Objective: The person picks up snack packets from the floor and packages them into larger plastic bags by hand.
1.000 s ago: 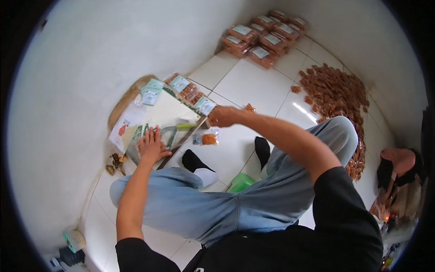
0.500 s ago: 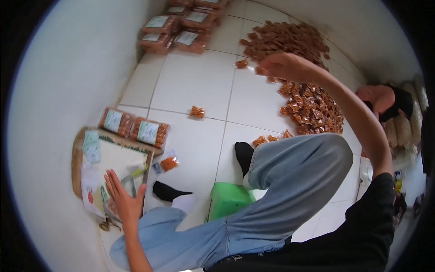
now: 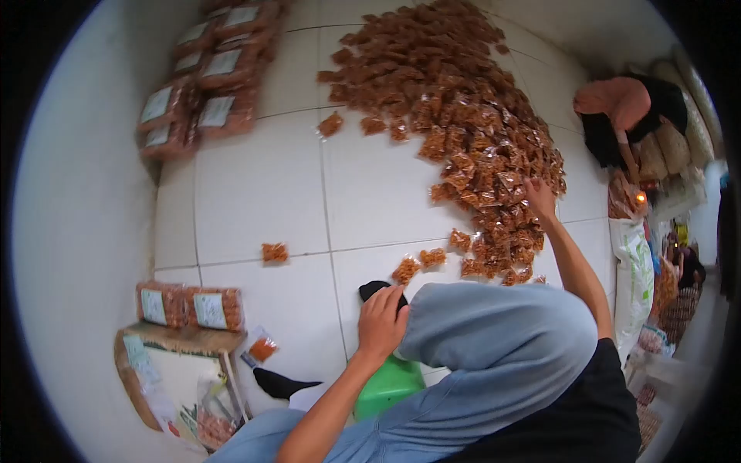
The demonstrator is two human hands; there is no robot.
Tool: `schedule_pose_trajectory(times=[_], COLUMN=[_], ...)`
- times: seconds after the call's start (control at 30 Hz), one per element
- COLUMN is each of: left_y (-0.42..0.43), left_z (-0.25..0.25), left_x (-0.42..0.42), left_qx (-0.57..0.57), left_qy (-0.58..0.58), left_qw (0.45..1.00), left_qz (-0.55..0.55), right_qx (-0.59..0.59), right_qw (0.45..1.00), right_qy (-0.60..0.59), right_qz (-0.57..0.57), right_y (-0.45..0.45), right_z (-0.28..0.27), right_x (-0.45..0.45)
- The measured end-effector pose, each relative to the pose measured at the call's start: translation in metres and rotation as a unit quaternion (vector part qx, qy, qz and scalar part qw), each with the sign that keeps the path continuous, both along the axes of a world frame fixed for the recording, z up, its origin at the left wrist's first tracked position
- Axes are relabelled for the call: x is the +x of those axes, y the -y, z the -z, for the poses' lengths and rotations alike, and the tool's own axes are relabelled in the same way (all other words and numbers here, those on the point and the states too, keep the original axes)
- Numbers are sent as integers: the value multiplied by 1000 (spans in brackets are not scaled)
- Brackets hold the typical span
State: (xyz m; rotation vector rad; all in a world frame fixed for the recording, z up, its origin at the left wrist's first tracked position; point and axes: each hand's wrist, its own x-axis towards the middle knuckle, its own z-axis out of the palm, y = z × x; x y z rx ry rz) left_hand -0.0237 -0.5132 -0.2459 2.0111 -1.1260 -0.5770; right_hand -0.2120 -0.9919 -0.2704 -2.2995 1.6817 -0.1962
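Note:
My right hand (image 3: 540, 196) reaches into the right side of a large heap of small clear packets (image 3: 463, 139) with orange-brown contents. Its fingertips are among the packets, and whether they grip one is not clear. Over my foot in a black sock (image 3: 372, 288), beside my raised knee, my left hand (image 3: 381, 320) hangs with nothing visible in it, fingers slightly spread. Loose packets (image 3: 406, 269) lie just beyond it. At the lower left, a wooden board (image 3: 131, 378) bears papers and a clear plastic bag (image 3: 216, 417). Two labelled packs (image 3: 211, 309) rest along its far edge.
Larger labelled packs (image 3: 220, 112) are stacked by the left wall. A single packet (image 3: 274, 252) lies on the white tiles. A green plastic object (image 3: 388, 386) is under my legs. Another person (image 3: 617, 108) bends at the far right, near sacks (image 3: 634, 262).
The view has swung right toward the heap. My left hand has left the board and come over beside my knee. My right hand has gone from the board's edge to the heap.

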Motion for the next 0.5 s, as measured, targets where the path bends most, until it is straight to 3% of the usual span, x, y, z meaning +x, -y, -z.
schedule_pose_trajectory(times=[0.03,0.1,0.13,0.23,0.27,0.3,0.33,0.37,0.43,0.5], left_y=[23,61,74,100,107,112,111,109,107,106], left_z=[11,31,38,59,64,71,84,94,90,100], left_x=[-5,-18,-27,-44,-49,-54,-60,-71,-86,-89], left_qx=[-10,-7,-17,12,23,32,-45,-49,52,142], left_qy=[-3,-22,4,23,107,189,176,170,118,179], left_qw=[1000,997,991,964,937,900,896,893,867,838], left_qz=[24,76,136,264,331,392,406,414,481,496], right_qx=[0,36,117,126,216,214,228,241,271,290], right_qw=[1000,983,956,932,882,880,881,880,878,877], right_qy=[-3,35,66,72,105,101,118,134,165,177], right_qz=[13,176,260,332,406,413,399,386,358,339], right_y=[0,-9,-10,-12,-15,-20,-24,-28,-35,-37], right_z=[1,3,-1,21,18,15,13,10,11,15], right_x=[-15,-46,-58,-97,-108,-100,-94,-91,-91,-89])
